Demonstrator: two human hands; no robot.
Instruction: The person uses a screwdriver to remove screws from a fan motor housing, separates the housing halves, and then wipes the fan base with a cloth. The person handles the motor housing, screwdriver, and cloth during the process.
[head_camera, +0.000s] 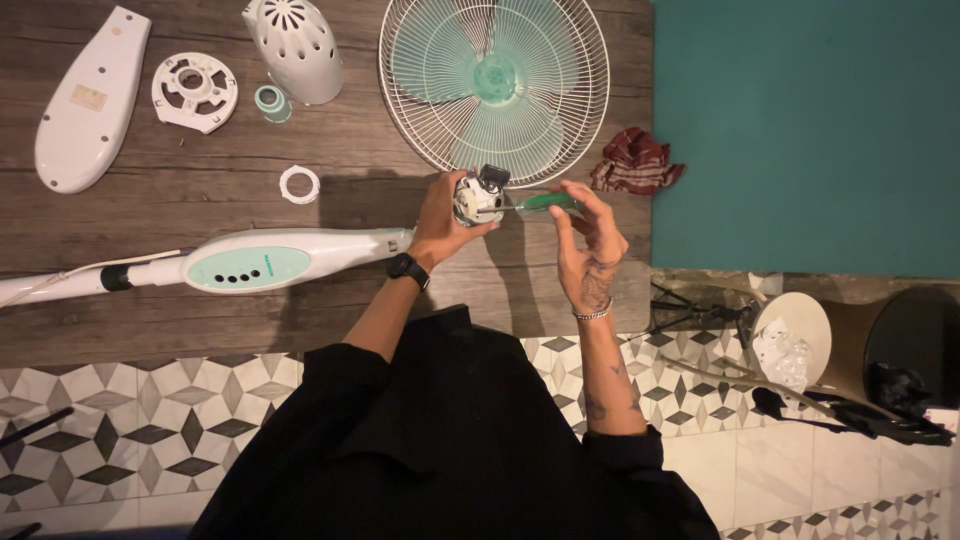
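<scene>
Motor (478, 197) gripped in left hand (440, 218); screwdriver (545, 203) in right hand (590, 245).

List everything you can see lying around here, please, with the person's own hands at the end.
fan grille with blades: one, white wire, pale green blades, table top centre
motor cover: one, white, left of grille
flat panel: one, white, far left
round bracket: one, white
small cap: one, pale green
ring: one, white
fan stand: one, white with green panel, table's near edge
cloth: one, dark red
wall: teal
motor: one, grey-white, in left hand
screwdriver: one, green handle, in right hand
</scene>
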